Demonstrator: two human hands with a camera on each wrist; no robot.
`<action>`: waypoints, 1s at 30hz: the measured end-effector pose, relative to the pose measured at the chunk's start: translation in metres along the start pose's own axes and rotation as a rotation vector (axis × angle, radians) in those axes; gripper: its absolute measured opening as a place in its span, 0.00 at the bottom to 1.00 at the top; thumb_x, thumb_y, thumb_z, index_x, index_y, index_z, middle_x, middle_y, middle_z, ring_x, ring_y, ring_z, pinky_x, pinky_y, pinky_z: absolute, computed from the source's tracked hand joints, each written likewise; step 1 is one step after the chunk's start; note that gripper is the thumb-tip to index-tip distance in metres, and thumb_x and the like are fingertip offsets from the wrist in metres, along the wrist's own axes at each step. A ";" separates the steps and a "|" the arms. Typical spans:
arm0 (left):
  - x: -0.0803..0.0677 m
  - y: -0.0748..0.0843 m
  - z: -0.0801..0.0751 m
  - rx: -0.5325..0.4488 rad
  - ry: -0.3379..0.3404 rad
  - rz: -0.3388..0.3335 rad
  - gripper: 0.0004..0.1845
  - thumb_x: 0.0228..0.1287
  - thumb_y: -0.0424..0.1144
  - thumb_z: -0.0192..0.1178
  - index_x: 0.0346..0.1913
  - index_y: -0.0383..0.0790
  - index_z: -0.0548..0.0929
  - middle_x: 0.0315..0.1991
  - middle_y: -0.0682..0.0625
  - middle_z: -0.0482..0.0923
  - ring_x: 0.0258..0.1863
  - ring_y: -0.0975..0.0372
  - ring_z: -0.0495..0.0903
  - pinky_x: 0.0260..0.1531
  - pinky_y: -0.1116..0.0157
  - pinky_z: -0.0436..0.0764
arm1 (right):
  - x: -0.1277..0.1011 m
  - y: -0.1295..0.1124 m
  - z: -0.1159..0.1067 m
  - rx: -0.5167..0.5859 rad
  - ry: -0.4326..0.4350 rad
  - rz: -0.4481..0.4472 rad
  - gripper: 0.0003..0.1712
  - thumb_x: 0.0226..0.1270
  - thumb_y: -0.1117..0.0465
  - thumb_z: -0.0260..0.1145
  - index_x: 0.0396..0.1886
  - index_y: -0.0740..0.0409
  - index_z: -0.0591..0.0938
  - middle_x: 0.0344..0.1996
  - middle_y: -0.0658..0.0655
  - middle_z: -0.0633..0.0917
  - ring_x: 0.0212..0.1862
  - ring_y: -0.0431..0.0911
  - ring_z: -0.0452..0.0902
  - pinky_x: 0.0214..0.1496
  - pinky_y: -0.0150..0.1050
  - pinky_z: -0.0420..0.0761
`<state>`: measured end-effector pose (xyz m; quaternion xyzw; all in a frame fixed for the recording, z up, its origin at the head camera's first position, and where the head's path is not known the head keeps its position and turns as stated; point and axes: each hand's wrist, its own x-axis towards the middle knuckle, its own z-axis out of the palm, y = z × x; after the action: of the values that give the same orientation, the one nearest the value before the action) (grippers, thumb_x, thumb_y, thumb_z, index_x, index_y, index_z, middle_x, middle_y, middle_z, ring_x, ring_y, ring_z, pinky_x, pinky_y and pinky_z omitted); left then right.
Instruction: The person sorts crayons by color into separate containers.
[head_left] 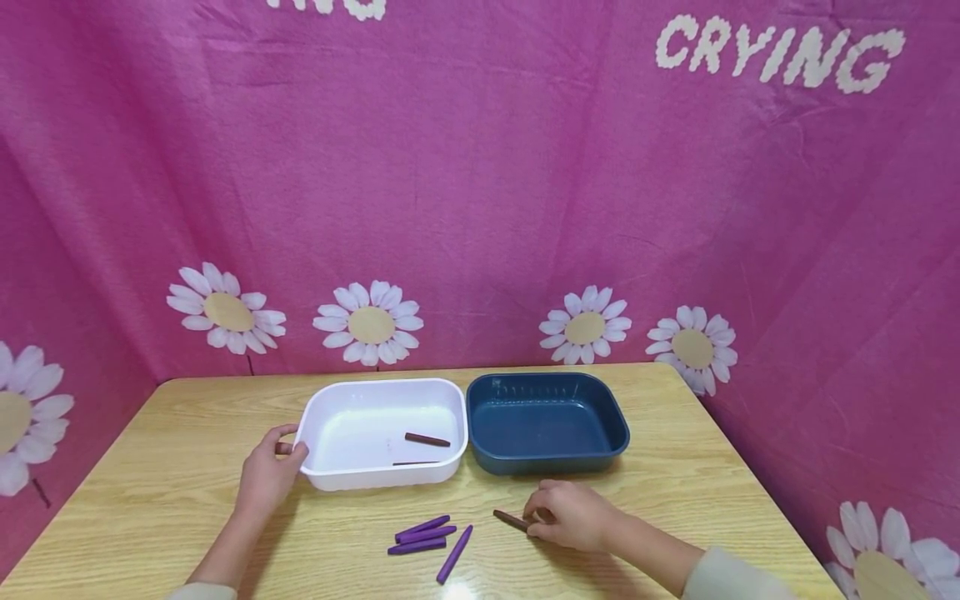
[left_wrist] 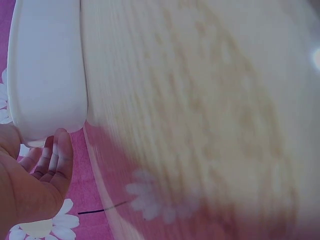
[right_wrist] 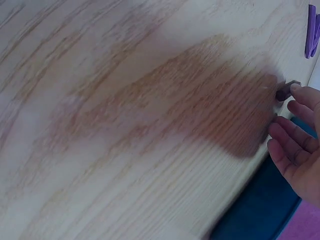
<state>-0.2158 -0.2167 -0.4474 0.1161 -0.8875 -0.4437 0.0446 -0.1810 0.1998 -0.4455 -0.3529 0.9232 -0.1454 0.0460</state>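
My left hand [head_left: 268, 472] holds the left end of a white tray [head_left: 386, 478], thumb over the rim and fingers outside it. In the left wrist view, that hand [left_wrist: 37, 180] is at the end of the white tray [left_wrist: 47, 70]. Inside the tray lies a brown crayon [head_left: 427, 439]; a second brown crayon [head_left: 415, 463] is mostly hidden by the front wall. My right hand [head_left: 572, 515] pinches another brown crayon [head_left: 510, 521] between thumb and forefinger, low over the table. The right wrist view shows the end of this crayon [right_wrist: 286, 91] at the fingertips.
Several purple crayons [head_left: 424, 534] lie on the wooden table [head_left: 337, 550] in front of the white tray, one of them apart at an angle. A dark blue tray [head_left: 547, 463] stands right beside the white one. Behind the table hangs a pink cloth [head_left: 480, 208] with daisies.
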 end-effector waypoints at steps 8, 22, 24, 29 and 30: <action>0.001 -0.001 0.001 -0.006 0.002 -0.005 0.26 0.64 0.40 0.51 0.63 0.32 0.66 0.42 0.37 0.74 0.27 0.63 0.72 0.21 0.70 0.71 | 0.004 -0.004 0.008 0.008 0.036 -0.004 0.08 0.57 0.53 0.68 0.32 0.51 0.84 0.23 0.43 0.72 0.26 0.30 0.62 0.28 0.24 0.66; 0.000 -0.001 0.000 -0.015 0.001 -0.004 0.26 0.64 0.39 0.51 0.63 0.31 0.65 0.41 0.36 0.74 0.25 0.63 0.73 0.21 0.71 0.72 | 0.008 -0.006 0.017 -0.020 0.089 0.001 0.04 0.54 0.60 0.67 0.31 0.49 0.84 0.25 0.41 0.75 0.27 0.30 0.64 0.30 0.25 0.68; 0.000 0.000 0.000 -0.016 -0.003 0.001 0.26 0.64 0.39 0.51 0.63 0.31 0.65 0.41 0.36 0.74 0.25 0.63 0.73 0.21 0.70 0.72 | 0.008 -0.006 0.016 -0.018 0.092 -0.001 0.04 0.55 0.60 0.67 0.32 0.49 0.85 0.26 0.42 0.77 0.28 0.30 0.66 0.31 0.26 0.70; 0.001 -0.001 0.000 -0.013 -0.003 0.005 0.26 0.64 0.39 0.51 0.63 0.31 0.65 0.41 0.36 0.74 0.25 0.64 0.73 0.21 0.70 0.71 | 0.008 -0.004 0.007 0.009 0.077 0.007 0.04 0.57 0.61 0.66 0.33 0.51 0.85 0.27 0.43 0.77 0.29 0.31 0.66 0.31 0.26 0.71; 0.001 -0.001 0.000 -0.013 -0.001 0.006 0.26 0.63 0.39 0.51 0.63 0.31 0.66 0.41 0.36 0.75 0.24 0.64 0.73 0.21 0.70 0.71 | 0.009 -0.003 0.005 0.012 0.078 0.006 0.04 0.57 0.61 0.66 0.33 0.51 0.85 0.26 0.43 0.77 0.28 0.31 0.66 0.31 0.26 0.70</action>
<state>-0.2164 -0.2171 -0.4480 0.1130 -0.8850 -0.4493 0.0461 -0.1844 0.1904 -0.4493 -0.3439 0.9244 -0.1646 0.0125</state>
